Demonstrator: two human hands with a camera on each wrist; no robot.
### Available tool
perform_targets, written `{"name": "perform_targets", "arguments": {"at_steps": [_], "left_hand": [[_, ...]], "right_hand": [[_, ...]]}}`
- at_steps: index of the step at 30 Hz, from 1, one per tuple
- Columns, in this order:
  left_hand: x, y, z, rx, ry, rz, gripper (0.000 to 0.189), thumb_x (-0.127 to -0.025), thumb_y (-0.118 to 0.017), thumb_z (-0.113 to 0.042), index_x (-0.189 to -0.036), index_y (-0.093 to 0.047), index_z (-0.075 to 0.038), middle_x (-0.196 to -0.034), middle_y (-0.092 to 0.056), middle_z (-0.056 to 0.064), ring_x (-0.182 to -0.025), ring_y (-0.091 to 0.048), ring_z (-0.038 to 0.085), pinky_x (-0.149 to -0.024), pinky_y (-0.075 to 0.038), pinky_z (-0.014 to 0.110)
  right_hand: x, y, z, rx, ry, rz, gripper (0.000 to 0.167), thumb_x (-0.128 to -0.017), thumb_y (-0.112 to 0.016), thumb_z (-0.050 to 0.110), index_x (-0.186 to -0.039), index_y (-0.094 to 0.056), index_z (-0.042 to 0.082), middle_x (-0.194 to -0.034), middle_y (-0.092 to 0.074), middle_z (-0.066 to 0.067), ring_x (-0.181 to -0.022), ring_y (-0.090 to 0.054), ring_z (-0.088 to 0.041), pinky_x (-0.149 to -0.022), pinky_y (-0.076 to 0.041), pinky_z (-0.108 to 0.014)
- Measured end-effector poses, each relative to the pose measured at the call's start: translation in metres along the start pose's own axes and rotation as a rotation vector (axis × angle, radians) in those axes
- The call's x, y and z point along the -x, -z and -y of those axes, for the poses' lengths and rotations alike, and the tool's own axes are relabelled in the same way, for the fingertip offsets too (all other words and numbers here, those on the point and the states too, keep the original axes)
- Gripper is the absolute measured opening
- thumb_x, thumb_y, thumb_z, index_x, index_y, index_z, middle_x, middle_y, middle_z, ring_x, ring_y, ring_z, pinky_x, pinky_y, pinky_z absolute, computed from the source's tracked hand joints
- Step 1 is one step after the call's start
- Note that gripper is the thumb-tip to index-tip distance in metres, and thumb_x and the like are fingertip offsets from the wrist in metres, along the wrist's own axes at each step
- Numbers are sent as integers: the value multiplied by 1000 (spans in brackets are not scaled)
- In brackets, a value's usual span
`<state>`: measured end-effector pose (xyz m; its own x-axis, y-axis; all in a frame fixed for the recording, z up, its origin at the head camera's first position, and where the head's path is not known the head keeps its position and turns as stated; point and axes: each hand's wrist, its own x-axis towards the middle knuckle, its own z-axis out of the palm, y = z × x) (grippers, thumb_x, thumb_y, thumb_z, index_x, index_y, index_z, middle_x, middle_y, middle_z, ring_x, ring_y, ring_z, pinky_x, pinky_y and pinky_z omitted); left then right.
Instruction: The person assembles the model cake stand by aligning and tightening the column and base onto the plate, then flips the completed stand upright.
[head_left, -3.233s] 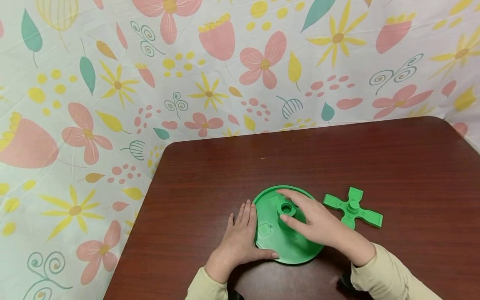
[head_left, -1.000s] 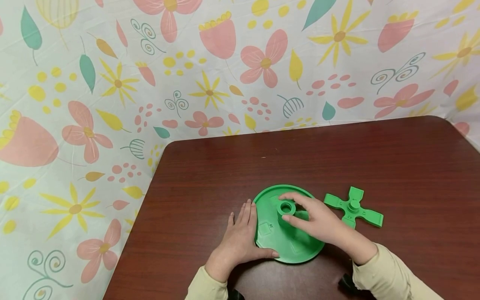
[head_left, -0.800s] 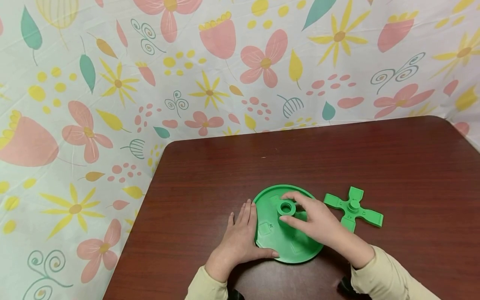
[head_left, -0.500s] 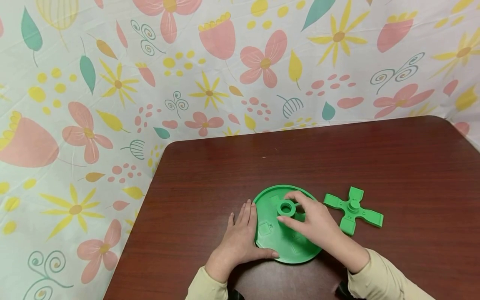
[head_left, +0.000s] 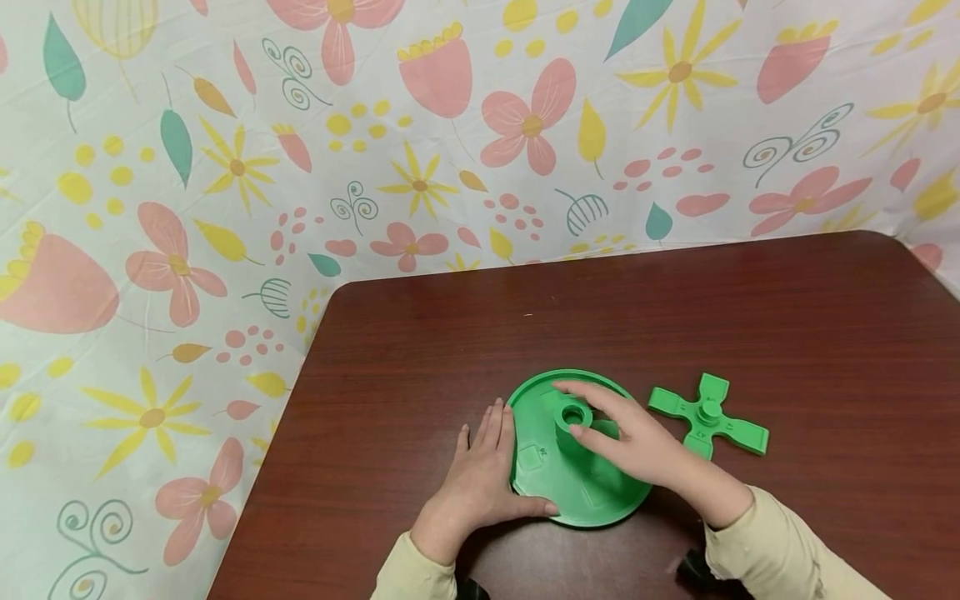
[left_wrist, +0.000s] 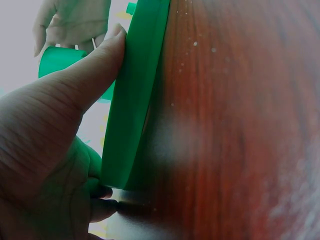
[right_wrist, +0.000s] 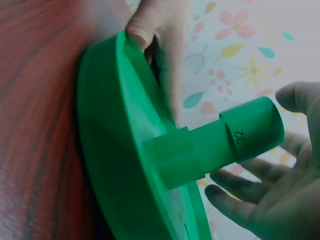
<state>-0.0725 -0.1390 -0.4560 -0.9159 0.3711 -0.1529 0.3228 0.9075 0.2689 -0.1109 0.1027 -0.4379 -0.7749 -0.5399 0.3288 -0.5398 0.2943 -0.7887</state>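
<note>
A green round plastic base [head_left: 562, 492] with a raised rim lies flat on the table. From its middle rises a green tube [right_wrist: 240, 135] with a wider, hollow top part marked 32. My left hand [head_left: 480, 487] rests against the left and near rim, its fingers straight along the side and the thumb [left_wrist: 100, 62] laid over the edge. Around the tube's top my right hand [head_left: 637, 437] hovers with fingers and thumb spread. In the right wrist view a gap shows between thumb and tube, and the fingertips sit close to its underside.
A green cross-shaped piece [head_left: 708, 412] with a short peg in its centre lies right of the base, one arm partly behind the right hand. The brown wooden table [head_left: 420, 342] ends at a flower-patterned cloth [head_left: 420, 108] behind and to the left.
Half a second ago my right thumb and fingers were closed in at the tube's top; now they are spread apart, the hand shifted slightly right. Left hand and base stay in place.
</note>
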Motion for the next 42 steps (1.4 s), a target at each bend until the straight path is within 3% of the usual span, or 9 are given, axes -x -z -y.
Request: {"name": "perform_targets", "arguments": {"at_steps": [5, 9, 16, 23, 29, 33, 39, 42], "left_hand": [[0, 0, -1, 1, 3, 2, 135, -64, -64, -83, -156, -5, -3, -162, -5, 15, -149, -8, 26, -113, -17, 59], [0, 1, 0, 4, 5, 2, 135, -64, -64, -83, -156, -6, -3, -162, -6, 15, -149, -9, 27, -113, -17, 59], [1, 1, -1, 10, 6, 6, 135, -65, -64, -83, -156, -6, -3, -162, -6, 15, -149, -9, 27, -113, -17, 60], [0, 1, 0, 0, 0, 0, 134, -65, -63, -83, -156, -7, -3, -162, -7, 16, -149, -10, 27, -112, -18, 60], [0, 1, 0, -7, -4, -3, 135, -64, -63, -84, -156, -7, -2, -162, -7, 15, -149, -9, 26, -112, -19, 60], [0, 1, -1, 3, -3, -7, 135, -64, -64, -83, -156, -7, -2, -162, -8, 16, -149, -10, 27, -112, -19, 60], [0, 1, -1, 18, 4, 12, 135, -65, -63, -83, -157, -5, -4, -163, -5, 15, -149, -6, 25, -113, -16, 59], [0, 1, 0, 16, 3, 10, 135, -65, -63, -84, -157, -4, -4, -163, -5, 15, -149, -5, 24, -113, -16, 60]], "right_hand": [[-2, 4, -4, -74, 8, 88, 47, -97, -61, 13, -142, -49, 12, -140, -53, 1, -130, -47, -12, -101, -42, -28], [-2, 5, -5, -50, -35, 85, 44, -96, -64, 20, -138, -54, 17, -135, -56, 6, -126, -50, -12, -100, -44, -31], [-1, 1, -1, 102, -80, -17, 42, -90, -72, 31, -128, -58, 20, -125, -62, 6, -113, -58, -12, -88, -51, -41], [1, -11, 6, 247, -135, -150, 43, -84, -78, 36, -119, -60, 21, -113, -65, 8, -93, -62, -10, -76, -52, -37], [2, -17, 8, 327, -159, -216, 47, -80, -81, 36, -117, -60, 17, -110, -66, 5, -88, -62, -12, -72, -51, -36], [2, -14, 7, 304, -143, -177, 48, -83, -78, 38, -122, -58, 18, -115, -64, 5, -93, -63, -14, -76, -52, -39], [1, -3, 1, 130, -49, -23, 51, -93, -68, 28, -139, -49, 18, -134, -56, 2, -121, -54, -18, -91, -50, -43], [0, 1, -2, 91, -26, 31, 49, -95, -66, 24, -140, -49, 17, -136, -55, 2, -126, -51, -16, -93, -49, -44]]}}
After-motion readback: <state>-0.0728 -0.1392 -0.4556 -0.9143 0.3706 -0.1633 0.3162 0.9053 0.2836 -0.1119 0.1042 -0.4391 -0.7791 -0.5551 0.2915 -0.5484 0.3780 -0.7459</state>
